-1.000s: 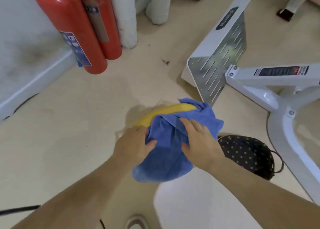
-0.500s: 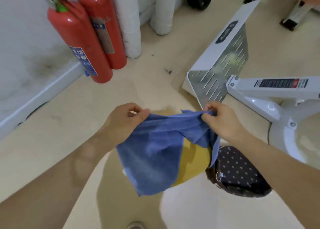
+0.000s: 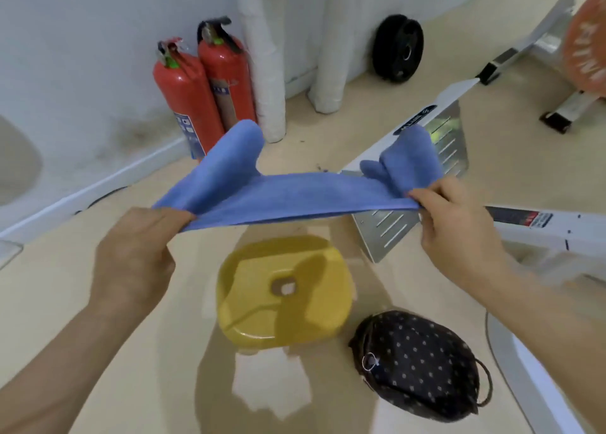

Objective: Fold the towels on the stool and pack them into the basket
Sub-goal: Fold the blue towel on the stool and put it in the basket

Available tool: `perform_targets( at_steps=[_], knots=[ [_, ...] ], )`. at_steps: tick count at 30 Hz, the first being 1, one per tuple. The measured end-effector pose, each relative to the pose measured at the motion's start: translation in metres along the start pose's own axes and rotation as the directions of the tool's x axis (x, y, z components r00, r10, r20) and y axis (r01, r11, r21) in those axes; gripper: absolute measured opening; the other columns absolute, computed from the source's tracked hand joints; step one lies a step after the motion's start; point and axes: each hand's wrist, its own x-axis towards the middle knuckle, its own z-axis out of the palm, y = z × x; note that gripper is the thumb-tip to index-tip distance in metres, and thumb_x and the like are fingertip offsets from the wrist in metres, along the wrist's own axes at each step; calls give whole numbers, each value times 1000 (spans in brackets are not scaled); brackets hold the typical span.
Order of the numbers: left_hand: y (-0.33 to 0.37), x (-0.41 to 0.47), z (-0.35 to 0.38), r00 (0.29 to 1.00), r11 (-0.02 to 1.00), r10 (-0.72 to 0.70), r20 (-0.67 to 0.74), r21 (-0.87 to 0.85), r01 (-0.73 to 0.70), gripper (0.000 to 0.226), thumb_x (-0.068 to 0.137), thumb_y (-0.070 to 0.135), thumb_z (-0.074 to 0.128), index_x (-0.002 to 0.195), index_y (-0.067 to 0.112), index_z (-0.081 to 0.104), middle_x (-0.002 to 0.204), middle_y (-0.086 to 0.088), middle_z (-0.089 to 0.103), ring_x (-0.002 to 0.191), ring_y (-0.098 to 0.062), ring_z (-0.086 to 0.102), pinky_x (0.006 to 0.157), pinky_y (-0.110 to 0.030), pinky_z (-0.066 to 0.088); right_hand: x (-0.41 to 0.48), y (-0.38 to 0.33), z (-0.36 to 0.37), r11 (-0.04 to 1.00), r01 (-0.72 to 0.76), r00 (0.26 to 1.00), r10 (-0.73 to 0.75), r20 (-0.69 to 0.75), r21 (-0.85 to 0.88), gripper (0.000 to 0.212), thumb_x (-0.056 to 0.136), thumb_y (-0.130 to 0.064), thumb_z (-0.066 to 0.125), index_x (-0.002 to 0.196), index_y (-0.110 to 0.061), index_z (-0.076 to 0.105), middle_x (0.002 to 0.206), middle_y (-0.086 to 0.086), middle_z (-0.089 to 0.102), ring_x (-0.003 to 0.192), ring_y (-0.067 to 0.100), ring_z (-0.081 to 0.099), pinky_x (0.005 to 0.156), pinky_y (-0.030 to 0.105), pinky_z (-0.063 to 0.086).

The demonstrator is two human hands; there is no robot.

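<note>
A blue towel is stretched flat in the air between my hands, its two far corners flipped upward. My left hand pinches its near left corner. My right hand pinches the near right corner. Below the towel stands a yellow plastic stool with a hole in its seat and nothing on it. A dark polka-dot fabric basket lies on the floor just right of the stool, closer to me.
Two red fire extinguishers stand against the white wall at the back left, next to two white wrapped pipes. A white metal machine frame lies to the right. A black weight plate leans on the wall.
Both hands have lifted the blue towel off the stool and pulled it out wide and flat. The stool's seat now shows bare, and the view has tilted up.
</note>
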Motion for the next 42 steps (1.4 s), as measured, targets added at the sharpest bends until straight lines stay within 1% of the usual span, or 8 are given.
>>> perform_targets(
  at_steps=[6,11,17,23,27,33,37,42],
  knots=[
    [-34,-130,86,986,997,81,146,-7,-81,52,55,-1,31,83,6,74,74,-7,68,79,-22,49,61,-38,50,-140,26,89,995,-12,952,42,302,-100,22,64,8,69,79,-8,68,78,8,61,72,34,59,46,40,51],
    [-72,-205,155,934,990,-144,326,54,134,42,51,-2,42,71,20,71,63,0,63,60,-30,61,52,-32,46,-206,36,167,972,-114,870,197,452,-205,21,67,-1,66,70,-19,54,65,-3,42,64,26,52,47,30,37],
    [-122,-227,201,596,767,-488,638,-13,642,44,66,-14,48,43,22,57,46,2,56,52,-23,52,53,-25,36,-218,68,218,941,-238,780,332,531,-239,17,77,-15,56,68,-28,50,75,-2,51,73,22,53,62,36,47],
    [-86,-211,212,252,222,-158,955,-215,951,36,99,34,38,106,15,67,107,-24,69,88,-44,69,82,-45,54,-213,78,234,878,-476,683,401,610,-45,14,90,-19,52,82,-19,64,56,2,64,48,18,58,47,26,42],
    [-76,-215,213,282,-27,-64,957,-284,958,27,99,20,38,110,6,59,93,-25,68,65,-35,69,58,-36,60,-230,64,232,320,-859,509,439,741,401,23,101,-16,41,98,-18,64,56,11,61,35,16,50,33,17,38],
    [-88,-218,185,525,-228,-135,840,-542,809,61,54,-24,65,102,12,55,65,-12,60,40,-13,50,44,-20,50,-238,68,213,-272,-650,426,642,637,709,25,91,0,39,86,-1,64,90,14,65,71,20,65,51,17,55],
    [-89,-235,178,639,-235,-292,712,-701,674,15,66,-5,76,71,8,70,75,-11,57,46,-15,53,51,-19,53,-239,69,223,-326,-512,396,732,555,795,9,89,-10,59,81,-7,60,83,5,61,75,14,59,49,16,53],
    [-80,-258,197,615,206,-439,655,-592,779,28,91,-13,47,86,5,68,89,-8,62,60,-8,64,55,-15,55,-253,65,235,-269,-644,327,750,575,716,27,83,15,51,73,-11,46,73,11,46,61,19,46,47,27,49]
  ],
)
